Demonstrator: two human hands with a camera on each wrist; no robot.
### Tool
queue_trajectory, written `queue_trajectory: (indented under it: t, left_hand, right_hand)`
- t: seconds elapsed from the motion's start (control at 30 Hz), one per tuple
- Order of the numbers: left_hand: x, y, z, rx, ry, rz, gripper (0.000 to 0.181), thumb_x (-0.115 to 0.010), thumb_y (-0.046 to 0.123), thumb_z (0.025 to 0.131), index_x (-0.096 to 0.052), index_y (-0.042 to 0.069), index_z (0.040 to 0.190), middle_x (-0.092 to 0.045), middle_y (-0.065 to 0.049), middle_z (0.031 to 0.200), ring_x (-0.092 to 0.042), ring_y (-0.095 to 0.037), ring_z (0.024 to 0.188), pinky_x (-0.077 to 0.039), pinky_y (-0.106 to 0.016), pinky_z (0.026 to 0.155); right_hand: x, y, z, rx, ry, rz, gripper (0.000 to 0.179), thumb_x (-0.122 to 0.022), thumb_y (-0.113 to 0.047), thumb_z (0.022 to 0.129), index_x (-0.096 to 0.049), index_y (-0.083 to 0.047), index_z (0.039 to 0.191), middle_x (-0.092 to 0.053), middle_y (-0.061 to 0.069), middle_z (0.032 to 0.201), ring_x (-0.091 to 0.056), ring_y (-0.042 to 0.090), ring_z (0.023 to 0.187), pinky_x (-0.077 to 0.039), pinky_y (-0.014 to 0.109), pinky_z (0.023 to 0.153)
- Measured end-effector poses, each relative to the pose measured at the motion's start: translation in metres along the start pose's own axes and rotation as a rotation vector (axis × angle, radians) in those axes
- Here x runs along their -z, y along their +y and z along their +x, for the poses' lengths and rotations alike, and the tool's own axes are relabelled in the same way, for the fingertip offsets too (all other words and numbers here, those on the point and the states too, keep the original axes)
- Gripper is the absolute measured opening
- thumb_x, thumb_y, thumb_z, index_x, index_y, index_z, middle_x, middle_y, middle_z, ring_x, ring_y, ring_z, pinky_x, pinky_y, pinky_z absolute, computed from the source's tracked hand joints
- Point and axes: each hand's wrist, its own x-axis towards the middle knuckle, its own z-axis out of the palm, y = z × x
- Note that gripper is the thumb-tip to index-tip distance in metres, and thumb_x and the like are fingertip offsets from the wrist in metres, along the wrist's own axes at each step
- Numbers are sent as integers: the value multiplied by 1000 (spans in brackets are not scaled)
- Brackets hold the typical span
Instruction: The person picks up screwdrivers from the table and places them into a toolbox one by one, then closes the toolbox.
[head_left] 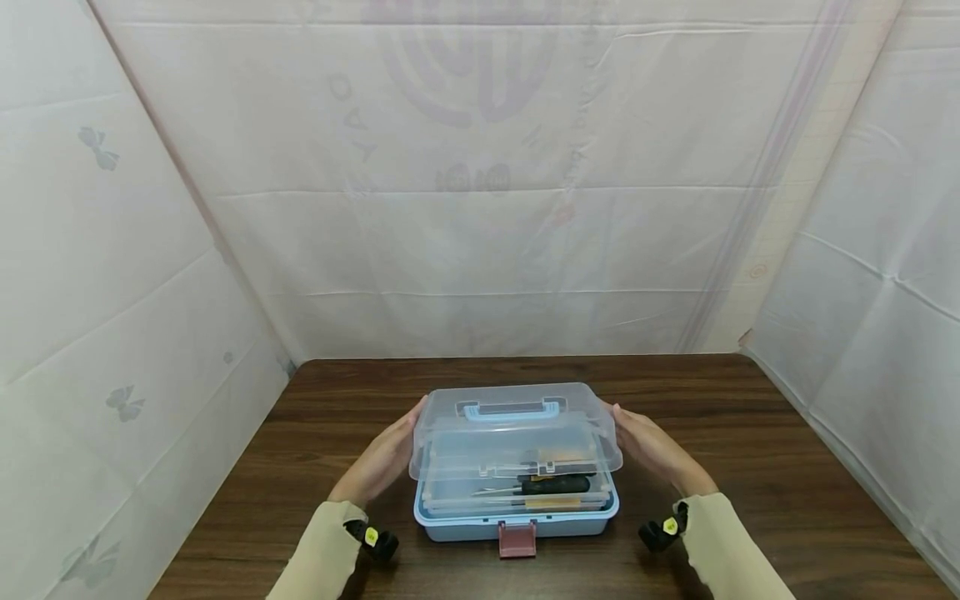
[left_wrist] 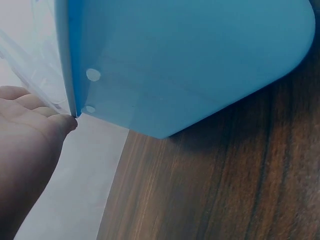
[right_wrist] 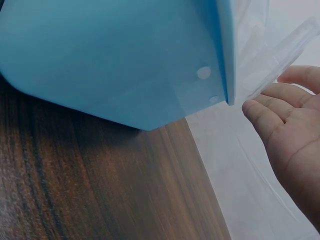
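A light-blue toolbox [head_left: 551, 527] stands on the table, its clear lid [head_left: 450, 425] partly raised and tilted over the body. Through the lid I see a screwdriver [head_left: 558, 485] with a black handle and some yellowish pieces that are too blurred to name. My left hand [head_left: 384, 457] lies along the lid's left side, its fingers extended and touching near the hinge edge. On the opposite side my right hand [head_left: 651, 443] has its fingers fairly straight against the lid's edge. A pink latch [head_left: 517, 540] hangs down at the box's front.
The brown wooden table [head_left: 750, 467] stretches around the box. White sheeting covers the back wall [head_left: 480, 250] and both sides. A light-blue carrying handle [head_left: 512, 412] is set in the lid's top. Each wrist wears a black strapped camera.
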Motion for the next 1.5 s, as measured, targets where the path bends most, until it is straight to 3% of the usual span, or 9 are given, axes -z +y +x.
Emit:
queue_trajectory:
  t: [0.53, 0.8, 1.37, 1.5]
  left_hand:
    - [-3, -5, -5, -14, -12, 10, 67, -24, 47, 104, 3, 14, 155, 8, -2, 163, 13, -22, 149, 6, -51, 119]
    - [-5, -6, -6, 4, -11, -4, 66, -24, 45, 104, 2, 13, 155, 5, -4, 163, 7, -25, 150, 4, -51, 119]
    - [-8, -12, -8, 3, 1, 7, 65, -22, 44, 104, 0, 11, 155, 3, -3, 163, 7, -23, 150, 7, -51, 119]
    - [-8, -14, -9, 10, 4, 17, 64, -20, 45, 104, 1, 13, 156, 5, -3, 163, 9, -23, 150, 7, -52, 118]
  right_hand:
    - [-5, 5, -8, 36, 4, -28, 62, -18, -38, 106, -12, 4, 152, -3, 22, 159, -29, -25, 125, -27, 1, 100]
    - [-7, 8, -10, 63, -32, -18, 59, -16, -33, 107, -9, 5, 151, -1, 22, 159, -28, -22, 127, -27, 3, 102]
    - [-14, 13, -15, -11, 46, -58, 61, -19, -40, 106, -14, -2, 153, -8, 14, 161, -27, -24, 125, -26, 2, 101]
    - [-16, 14, -16, -4, 55, -78, 60, -17, -39, 106, -15, -2, 153, -7, 16, 161, -22, -16, 133, -24, 1, 101]
